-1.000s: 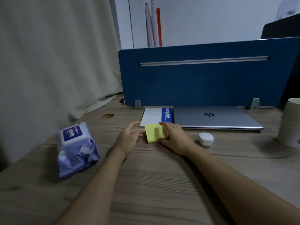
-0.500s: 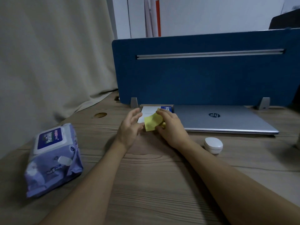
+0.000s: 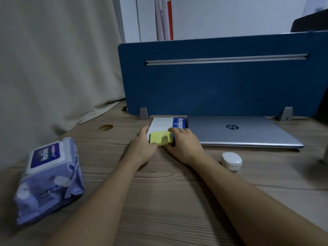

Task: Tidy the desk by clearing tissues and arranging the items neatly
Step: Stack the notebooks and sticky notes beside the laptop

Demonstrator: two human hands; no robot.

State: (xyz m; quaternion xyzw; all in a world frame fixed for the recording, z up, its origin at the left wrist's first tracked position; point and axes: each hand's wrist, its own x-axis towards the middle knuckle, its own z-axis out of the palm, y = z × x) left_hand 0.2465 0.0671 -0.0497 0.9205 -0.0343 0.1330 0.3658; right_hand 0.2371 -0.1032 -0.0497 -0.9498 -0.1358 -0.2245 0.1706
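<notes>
both hands meet at the small yellow pad of sticky notes, which lies on the near end of the white notebook with a blue spine strip, apparently being squared up there so the small item stacks on the larger one. the left hand touches the pad's left edge with its thumb at the front corner; the right hand holds the right edge, fingers curled along it and over the far corner. the notebook is the landmark: the closed silver laptop lies just beside it on the right, both backed against the blue fabric divider panel, which reads as a neat row forming. the white rounded earbud case sits nearer and to the right of the notebook, and the purple soft pack of wet wipes lies well apart to its near left on the wooden surface, likely still to be arranged.
</notes>
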